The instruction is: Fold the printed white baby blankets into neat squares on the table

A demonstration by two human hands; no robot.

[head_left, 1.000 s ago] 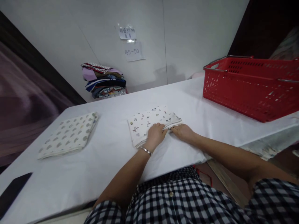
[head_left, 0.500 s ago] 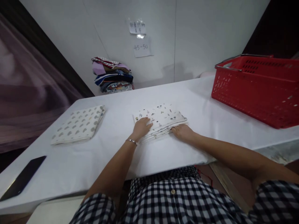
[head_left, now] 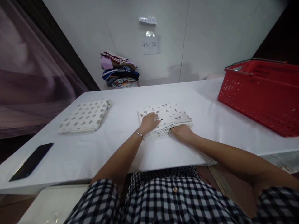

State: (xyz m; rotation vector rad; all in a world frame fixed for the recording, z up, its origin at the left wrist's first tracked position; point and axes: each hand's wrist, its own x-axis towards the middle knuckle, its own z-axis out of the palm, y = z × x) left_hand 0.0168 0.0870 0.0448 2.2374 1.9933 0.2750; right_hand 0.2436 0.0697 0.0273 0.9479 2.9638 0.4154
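Note:
A folded white cloth [head_left: 173, 113] with small grey and tan prints lies on the white table [head_left: 109, 158], its stacked layers showing along the near edge. My left hand [head_left: 149, 122] rests on the cloth's left part, palm down, with the fingers stretched out. At the near edge, my right hand [head_left: 183, 133] grips the layers, its fingertips partly tucked in among them and hidden. Farther left lies another folded cloth [head_left: 85, 116], white with grey cloud-like shapes; neither hand touches it.
A red plastic basket [head_left: 259, 96] with metal handles stands at the right. A dark flat phone-like object [head_left: 31, 161] lies at the table's left. Folded clothes [head_left: 120, 70] are piled by the wall at the back. A paper sign [head_left: 151, 45] reads 45-50.
The view has shifted slightly. My left hand has slid a little farther onto the cloth. My right hand stays at the near edge, its fingertips slightly deeper among the layers.

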